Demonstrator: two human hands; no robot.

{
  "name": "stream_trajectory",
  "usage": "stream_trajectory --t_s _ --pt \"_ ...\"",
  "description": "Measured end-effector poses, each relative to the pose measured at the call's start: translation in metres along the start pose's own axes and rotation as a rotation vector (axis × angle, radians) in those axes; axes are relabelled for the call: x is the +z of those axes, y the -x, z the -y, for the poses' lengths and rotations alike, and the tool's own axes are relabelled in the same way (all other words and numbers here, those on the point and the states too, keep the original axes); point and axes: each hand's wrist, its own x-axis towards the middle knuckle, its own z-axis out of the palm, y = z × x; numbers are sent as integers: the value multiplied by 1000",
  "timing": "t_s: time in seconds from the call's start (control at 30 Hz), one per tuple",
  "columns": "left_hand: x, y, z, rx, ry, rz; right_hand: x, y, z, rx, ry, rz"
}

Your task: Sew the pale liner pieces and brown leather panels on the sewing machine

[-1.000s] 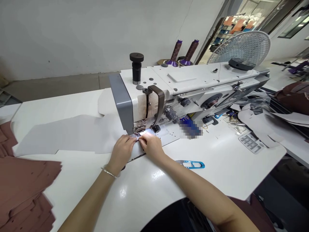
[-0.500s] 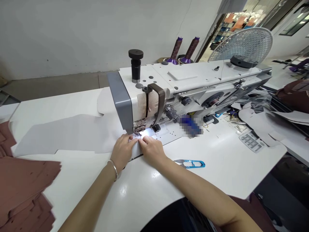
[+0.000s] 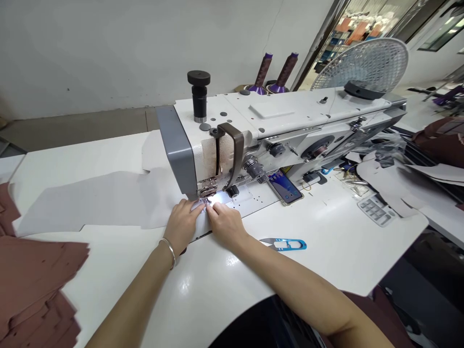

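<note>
Grey panel, under left fingers, right fingers

No text, brand or number could be read. The lit screen of the smartphone showed only marks too small to resolve. The button legends on the grey keypad were likewise too small to read. The white casing of the industrial sewing machine carried no legible marking at this resolution.
</note>
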Motion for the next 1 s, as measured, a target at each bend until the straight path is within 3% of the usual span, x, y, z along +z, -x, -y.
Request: stream_trajectory --t_s 0.43,0.63,0.73,0.83,0.93,1.0 --pt "9 -3 5 -59 34 39 -1 -1 2 26 1 5" --pt "-8 -5 8 -71 -54 65 -5 -2 3 50 3 38" --pt "-27 -8 37 -186 -201 23 -5 -2 4 64 1 58" --pt "-60 -16 81 -293 -247 55 -4 -2 3 70 -10 65" --pt "-113 -23 112 -400 -236 12 -4 -2 3 65 -27 63" --pt "-154 -18 116 -402 -153 -72 -5 -3 2 63 -40 57"
